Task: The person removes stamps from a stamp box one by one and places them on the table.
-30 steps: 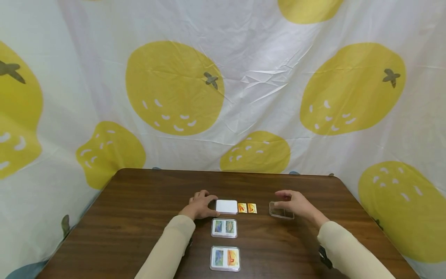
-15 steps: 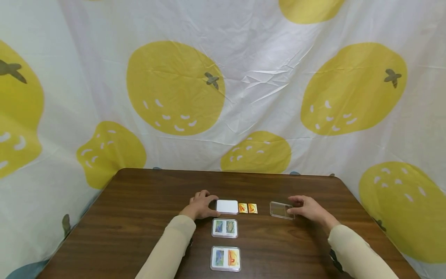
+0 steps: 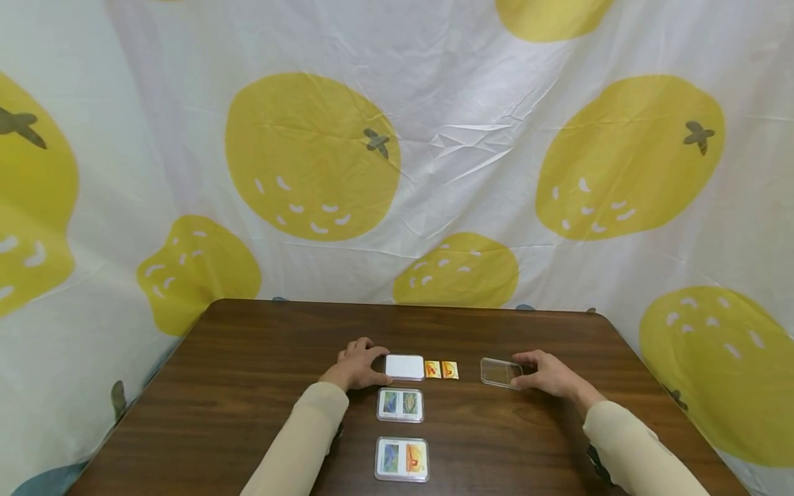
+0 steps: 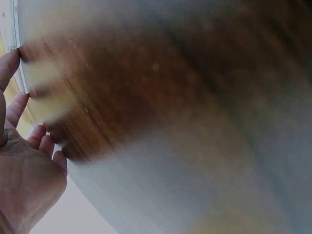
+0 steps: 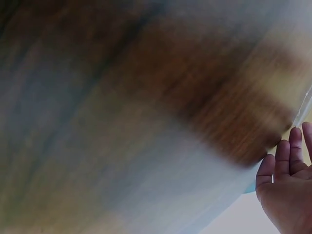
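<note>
Left hand (image 3: 356, 365): fingers holding white case (image 3: 404, 368) by its left end, on tabletop (image 3: 279, 344); right hand (image 3: 548, 375): fingers pinching clear case (image 3: 494, 372), further right; between, two small orange cards (image 3: 449, 370), uncovered, which could skew if either case is nudged inward

Dark wood-grain table (image 3: 248, 358) spans the lower frame
Lower centre: a white-faced case (image 3: 404, 368), two small orange cards (image 3: 449, 370) just right, two picture cases (image 3: 400, 405) below; farther right, a clear cover (image 3: 495, 373).
</note>
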Action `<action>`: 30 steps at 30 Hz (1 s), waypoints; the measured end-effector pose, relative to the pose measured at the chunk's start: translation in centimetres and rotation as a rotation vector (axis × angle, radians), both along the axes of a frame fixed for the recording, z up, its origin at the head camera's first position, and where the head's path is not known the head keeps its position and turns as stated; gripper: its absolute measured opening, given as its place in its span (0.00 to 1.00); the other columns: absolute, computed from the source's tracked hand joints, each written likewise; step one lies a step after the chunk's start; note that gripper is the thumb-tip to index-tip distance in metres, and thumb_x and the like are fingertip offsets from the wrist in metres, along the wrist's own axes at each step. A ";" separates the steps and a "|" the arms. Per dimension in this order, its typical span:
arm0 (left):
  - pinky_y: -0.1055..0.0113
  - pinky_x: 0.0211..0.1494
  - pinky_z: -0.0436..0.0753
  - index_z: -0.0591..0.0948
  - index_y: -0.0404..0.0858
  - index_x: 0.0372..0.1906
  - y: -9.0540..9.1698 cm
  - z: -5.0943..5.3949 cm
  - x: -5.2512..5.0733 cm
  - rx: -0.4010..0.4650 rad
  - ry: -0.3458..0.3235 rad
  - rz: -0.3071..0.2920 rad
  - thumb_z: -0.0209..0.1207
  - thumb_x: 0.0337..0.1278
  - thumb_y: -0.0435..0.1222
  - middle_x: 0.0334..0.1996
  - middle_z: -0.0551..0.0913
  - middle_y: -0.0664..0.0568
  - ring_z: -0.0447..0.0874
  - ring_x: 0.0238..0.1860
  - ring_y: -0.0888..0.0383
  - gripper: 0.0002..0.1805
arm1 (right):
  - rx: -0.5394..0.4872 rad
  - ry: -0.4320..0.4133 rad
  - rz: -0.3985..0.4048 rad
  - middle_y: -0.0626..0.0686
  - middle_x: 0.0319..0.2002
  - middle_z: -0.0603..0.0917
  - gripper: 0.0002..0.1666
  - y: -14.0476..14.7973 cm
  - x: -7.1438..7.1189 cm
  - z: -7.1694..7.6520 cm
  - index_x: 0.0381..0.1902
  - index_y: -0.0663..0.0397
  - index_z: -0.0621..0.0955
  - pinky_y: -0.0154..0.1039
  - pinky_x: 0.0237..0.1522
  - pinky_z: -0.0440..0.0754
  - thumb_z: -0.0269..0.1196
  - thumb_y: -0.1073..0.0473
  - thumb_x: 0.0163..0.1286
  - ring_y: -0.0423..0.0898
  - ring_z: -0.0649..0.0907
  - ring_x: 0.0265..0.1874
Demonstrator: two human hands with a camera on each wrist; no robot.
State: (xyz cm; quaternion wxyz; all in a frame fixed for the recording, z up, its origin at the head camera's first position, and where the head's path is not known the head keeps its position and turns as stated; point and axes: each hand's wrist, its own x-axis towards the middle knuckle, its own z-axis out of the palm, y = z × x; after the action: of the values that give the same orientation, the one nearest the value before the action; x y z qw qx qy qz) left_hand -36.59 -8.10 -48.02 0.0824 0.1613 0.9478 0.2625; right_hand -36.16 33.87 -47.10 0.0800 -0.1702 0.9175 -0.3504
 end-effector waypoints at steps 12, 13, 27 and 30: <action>0.42 0.68 0.56 0.74 0.45 0.67 0.1 0.8 0.5 -0.017 -0.014 0.002 0.67 0.59 0.49 0.69 0.61 0.38 0.55 0.70 0.38 0.33 | 0.065 0.028 -0.036 0.71 0.59 0.73 0.41 -0.2 0.1 -0.4 0.61 0.72 0.75 0.64 0.59 0.68 0.77 0.56 0.54 0.68 0.72 0.59; 0.42 0.68 0.56 0.74 0.45 0.67 0.1 0.8 0.5 -0.018 -0.011 0.001 0.67 0.58 0.49 0.69 0.61 0.38 0.55 0.70 0.38 0.33 | 0.078 0.038 -0.030 0.71 0.58 0.73 0.41 -0.2 0.1 -0.4 0.61 0.72 0.75 0.64 0.58 0.68 0.77 0.56 0.54 0.68 0.72 0.58; 0.43 0.67 0.57 0.73 0.42 0.68 0.1 0.8 0.6 -0.026 -0.004 -0.016 0.66 0.59 0.48 0.67 0.62 0.38 0.57 0.68 0.38 0.33 | 0.083 0.026 0.000 0.57 0.47 0.83 0.35 -0.8 -0.5 -0.3 0.55 0.71 0.79 0.53 0.51 0.75 0.76 0.55 0.54 0.51 0.79 0.44; 0.43 0.68 0.57 0.73 0.44 0.68 0.0 0.7 0.4 -0.026 -0.006 -0.015 0.67 0.59 0.49 0.68 0.62 0.38 0.56 0.69 0.39 0.33 | 0.077 0.012 -0.004 0.56 0.48 0.83 0.35 -0.9 -0.4 -0.2 0.56 0.71 0.78 0.52 0.51 0.75 0.75 0.55 0.55 0.50 0.79 0.44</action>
State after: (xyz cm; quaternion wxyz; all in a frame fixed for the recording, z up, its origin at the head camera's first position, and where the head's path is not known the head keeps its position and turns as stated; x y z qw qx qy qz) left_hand -36.17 -8.07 -47.31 0.0891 0.1666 0.9496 0.2500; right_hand -36.58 32.99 -47.29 0.0806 -0.1674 0.9311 -0.3139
